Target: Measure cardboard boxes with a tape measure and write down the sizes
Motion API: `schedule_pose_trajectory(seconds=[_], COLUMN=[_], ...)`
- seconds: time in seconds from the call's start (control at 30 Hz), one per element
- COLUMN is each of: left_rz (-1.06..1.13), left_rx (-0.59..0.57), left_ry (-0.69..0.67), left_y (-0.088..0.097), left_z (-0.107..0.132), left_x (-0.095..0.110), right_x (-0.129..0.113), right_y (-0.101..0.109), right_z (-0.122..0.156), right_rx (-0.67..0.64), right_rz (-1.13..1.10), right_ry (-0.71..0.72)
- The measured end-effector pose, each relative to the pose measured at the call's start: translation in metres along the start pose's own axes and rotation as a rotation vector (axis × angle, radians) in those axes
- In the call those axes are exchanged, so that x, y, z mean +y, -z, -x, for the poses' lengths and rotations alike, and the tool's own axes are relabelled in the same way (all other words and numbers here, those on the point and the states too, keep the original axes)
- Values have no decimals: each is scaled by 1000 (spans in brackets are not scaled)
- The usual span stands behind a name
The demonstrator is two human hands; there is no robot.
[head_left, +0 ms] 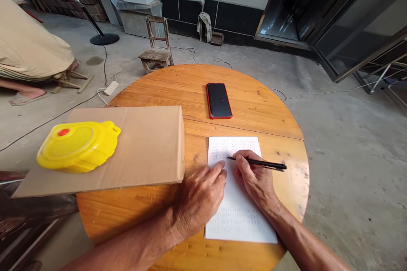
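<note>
A white sheet of paper [237, 203] lies on the round wooden table, with rows of small handwritten marks near its top and bottom. My right hand [254, 178] pinches a black pen [265, 163], its tip at the written rows in the upper part of the sheet. The pen slants, its back end pointing right. My left hand [202, 194] rests on the paper's left side, fingers laid on the sheet just below the pen tip, holding nothing. Part of the writing is covered by my hands.
A phone in a red case [219, 100] lies beyond the paper. At left, a cardboard box [149, 148] carries a yellow plastic case [79, 146] with a red button. Past the round table [248, 89] stand a small wooden chair [156, 54] and a seated person's leg [22, 89]. Cables cross the floor.
</note>
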State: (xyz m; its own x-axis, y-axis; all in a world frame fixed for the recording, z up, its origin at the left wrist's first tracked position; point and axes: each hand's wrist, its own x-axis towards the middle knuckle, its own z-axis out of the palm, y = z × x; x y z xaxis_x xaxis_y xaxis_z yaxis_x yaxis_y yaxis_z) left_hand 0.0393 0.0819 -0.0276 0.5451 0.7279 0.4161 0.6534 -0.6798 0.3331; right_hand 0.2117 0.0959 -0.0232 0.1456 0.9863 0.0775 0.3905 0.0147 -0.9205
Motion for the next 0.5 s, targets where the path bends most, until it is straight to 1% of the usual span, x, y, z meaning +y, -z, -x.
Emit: schedule_pose_trajectory(seconds=[0.3, 0.5], left_rz=[22, 36], left_rx=[-10, -2], left_ry=[10, 6], left_y=[0, -1], left_z=[0, 1], left_x=[-1, -1], right_x=[0, 1], right_y=[-1, -1], right_z=[0, 0], right_rx=[-4, -2], right_rz=[-28, -6], right_ry=[-1, 7])
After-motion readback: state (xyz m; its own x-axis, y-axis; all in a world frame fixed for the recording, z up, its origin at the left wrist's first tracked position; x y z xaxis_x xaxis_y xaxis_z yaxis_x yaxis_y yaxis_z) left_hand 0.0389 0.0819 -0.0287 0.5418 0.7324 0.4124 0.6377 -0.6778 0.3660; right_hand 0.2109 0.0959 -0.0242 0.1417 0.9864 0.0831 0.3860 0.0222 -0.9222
